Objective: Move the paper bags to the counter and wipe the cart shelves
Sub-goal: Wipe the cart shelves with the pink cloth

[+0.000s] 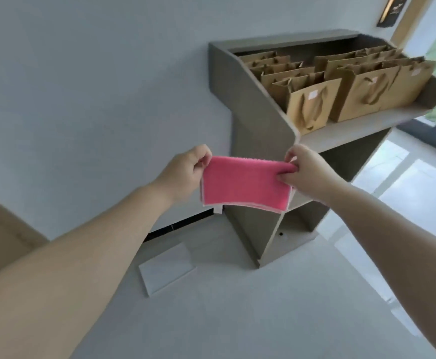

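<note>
**Cloth folded and ready, bags already on the table**

Head view: both arms reach forward into the middle of the frame. The left hand [185, 172] pinches the left top corner of a pink cloth [245, 183] between thumb and curled fingers; the right hand [306, 172] pinches the opposite top corner the same way. The cloth hangs between them, folded over, with a pale edging and a small white tag at its lower left corner.

At about 1 o'clock from the hands stands a grey table [253, 99] with a raised rim at the back and left. The paper bags [312, 104] stand upright on it in two rows, close together, handles hanging down their fronts. Below the top the unit has open compartments, partly hidden behind the cloth. At 6 to 7 o'clock a clear angled stand [165, 268] lies on the pale floor.

The cart is not in view, so I cannot tell how its shelves lie. Judging by the bags lined up on the table, the moving step looks done, and the step in hand is readying the cloth for wiping. The next move probably calls for turning toward the cart, gathering the cloth into one hand and pressing it flat on a shelf.
</note>
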A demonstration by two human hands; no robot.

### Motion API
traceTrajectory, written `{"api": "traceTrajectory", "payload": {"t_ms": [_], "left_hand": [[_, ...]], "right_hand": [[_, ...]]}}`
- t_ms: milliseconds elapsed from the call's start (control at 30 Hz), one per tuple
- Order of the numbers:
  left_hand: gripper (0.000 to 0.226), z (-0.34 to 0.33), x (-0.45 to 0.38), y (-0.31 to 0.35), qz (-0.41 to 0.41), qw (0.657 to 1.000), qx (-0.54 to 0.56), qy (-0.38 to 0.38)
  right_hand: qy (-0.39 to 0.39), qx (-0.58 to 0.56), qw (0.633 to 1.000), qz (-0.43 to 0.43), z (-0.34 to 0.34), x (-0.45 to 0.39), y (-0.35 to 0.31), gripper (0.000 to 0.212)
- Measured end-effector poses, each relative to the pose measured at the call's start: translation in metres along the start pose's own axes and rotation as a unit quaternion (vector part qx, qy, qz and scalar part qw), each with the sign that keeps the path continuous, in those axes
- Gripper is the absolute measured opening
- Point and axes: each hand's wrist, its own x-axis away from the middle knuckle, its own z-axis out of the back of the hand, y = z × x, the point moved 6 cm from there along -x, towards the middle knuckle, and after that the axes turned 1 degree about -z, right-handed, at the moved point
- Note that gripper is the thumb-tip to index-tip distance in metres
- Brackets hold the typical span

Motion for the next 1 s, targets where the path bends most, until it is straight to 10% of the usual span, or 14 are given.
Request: {"api": "traceTrajectory", "payload": {"t_ms": [300, 433, 533, 700, 1000], "left_hand": [[0.02, 0.066, 0.028, -0.197, 0.144, 0.989, 0.009, 0.037], [0.03, 0.068, 0.032, -0.257, 0.199, 0.98, 0.008, 0.02], [0.03, 0.06, 0.033, -0.3, 0.252, 0.968, 0.005, 0.018], [0.02, 0.011, 0.04, -0.394, 0.33, 0.943, -0.035, 0.014], [0.064, -0.184, 0.109, -0.634, 0.419, 0.902, -0.031, -0.094]], "right_hand": [[0.046, -0.115, 0.992, 0.029, -0.171, -0.089, -0.106, 0.024], [-0.019, -0.114, 0.99, 0.084, -0.229, -0.131, -0.129, 0.01], [-0.1, -0.083, 0.985, 0.109, -0.276, -0.167, -0.131, 0.039], [-0.262, 0.013, 0.957, 0.127, -0.387, -0.212, -0.101, 0.076], [-0.357, 0.09, 0.928, 0.058, -0.68, -0.259, 0.048, 0.079]]}}
